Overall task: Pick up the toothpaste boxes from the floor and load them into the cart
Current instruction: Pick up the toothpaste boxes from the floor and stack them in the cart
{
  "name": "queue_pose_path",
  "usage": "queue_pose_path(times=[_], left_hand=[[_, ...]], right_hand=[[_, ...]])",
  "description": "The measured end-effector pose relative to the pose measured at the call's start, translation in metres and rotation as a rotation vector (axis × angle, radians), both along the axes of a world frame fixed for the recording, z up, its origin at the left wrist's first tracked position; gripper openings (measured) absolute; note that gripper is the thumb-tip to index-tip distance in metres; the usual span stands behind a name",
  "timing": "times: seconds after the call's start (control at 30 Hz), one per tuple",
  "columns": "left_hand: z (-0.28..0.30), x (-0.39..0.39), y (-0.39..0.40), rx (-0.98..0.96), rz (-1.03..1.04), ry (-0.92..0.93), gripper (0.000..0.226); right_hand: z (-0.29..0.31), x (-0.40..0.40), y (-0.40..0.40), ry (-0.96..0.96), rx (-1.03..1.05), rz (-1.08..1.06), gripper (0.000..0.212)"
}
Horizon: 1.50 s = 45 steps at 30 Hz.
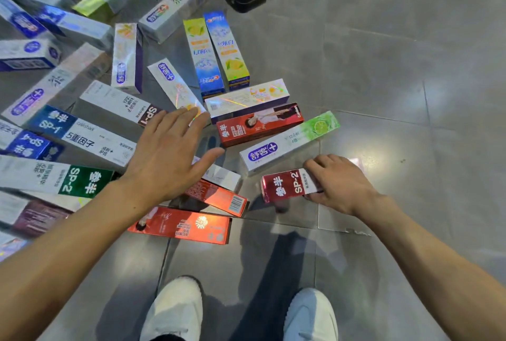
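While the right hand (339, 184) grips a red box (287, 186), the left hand (167, 154) hovers spread above boxes strewn over glossy grey floor tiles (397, 72).

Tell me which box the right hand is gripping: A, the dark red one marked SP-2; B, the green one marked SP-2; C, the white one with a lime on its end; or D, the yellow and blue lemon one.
A: the right hand curls round the white end of the dark red SP-2 box, while the left hand hovers open.
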State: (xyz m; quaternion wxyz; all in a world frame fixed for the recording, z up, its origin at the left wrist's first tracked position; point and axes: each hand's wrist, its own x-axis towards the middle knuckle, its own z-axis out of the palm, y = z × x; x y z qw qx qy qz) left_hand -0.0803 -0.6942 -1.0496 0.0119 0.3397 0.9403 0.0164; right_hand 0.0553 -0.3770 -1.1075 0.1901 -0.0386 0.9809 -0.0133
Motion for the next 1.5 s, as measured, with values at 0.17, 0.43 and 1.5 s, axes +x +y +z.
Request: queue_pose_path(times=[0.17,0.43,1.5], left_hand=[[-0.009,0.004,0.017,0.134,-0.035,-0.104,0.077],[0.005,0.021,0.065,0.521,-0.001,-0.476,0.075],[0.026,0.012,0.084,0.963,0.081,-0.948,0.064]], right_hand=[[0.02,0.028,-0.014,0.09,-0.227,-0.248,0.055],[0.041,0.037,-0.038,0.269,-0.616,-0.456,0.052],[0.065,0.018,-0.071,0.473,-0.711,-0.367,0.069]])
